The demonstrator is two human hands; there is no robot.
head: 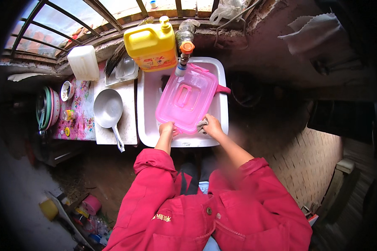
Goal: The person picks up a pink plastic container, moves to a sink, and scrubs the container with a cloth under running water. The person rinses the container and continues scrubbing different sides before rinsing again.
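Observation:
A translucent pink plastic lid with a raised handle point(191, 100) lies tilted over the white sink basin point(222, 125). My left hand point(167, 128) grips its near left edge. At the near right corner, my right hand point(212, 126) holds a crumpled grey cloth point(202, 125) against the lid's rim. The tap with an orange knob point(187, 47) hangs over the far end of the lid. A dark pink handle point(223, 89) sticks out from under the lid on the right. What lies beneath the lid is mostly hidden.
A large yellow jug with a pump point(154, 47) stands behind the basin's left side. Left of the basin are a metal pan point(108, 108), a clear plastic tray point(122, 75), a white container point(83, 62), a small jar point(69, 115), a bowl point(67, 91) and stacked basins point(54, 108).

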